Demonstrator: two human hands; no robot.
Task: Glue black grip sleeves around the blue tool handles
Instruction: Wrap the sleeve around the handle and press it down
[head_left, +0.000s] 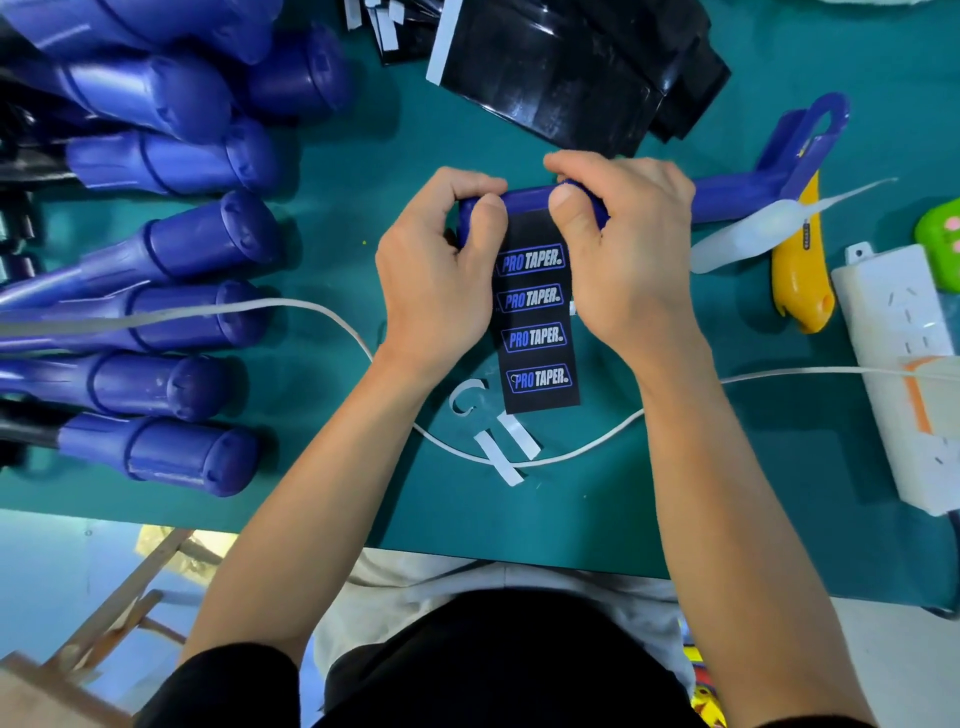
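Both hands grip one blue tool handle (524, 200), which lies crosswise on the green table (363, 156). The left hand (436, 270) has its fingers curled over the handle's butt end, and the right hand (623, 260) has its fingers curled over the shaft just beside it. Both thumbs press the upper edge of a black grip sleeve (535, 332) against the handle. From beneath the thumbs the sleeve runs flat toward the person, between the wrists, showing four "PRO TAPER" prints.

Beyond the right fingers the handle's shaft runs on to its looped end. A translucent squeeze bottle (753, 234) lies just past the right knuckles, nozzle pointing away; its contents cannot be told. A yellow utility knife (800, 280) lies under it, with a white power strip (893, 353) further out. Ahead of the fingertips sits a pile of black sleeves (571, 67). Outside the left hand, well apart, a row of blue handles (197, 244) lies with butt ends facing the hands. Below the wrists lie white backing strips (506, 452) and a white cable (322, 317).
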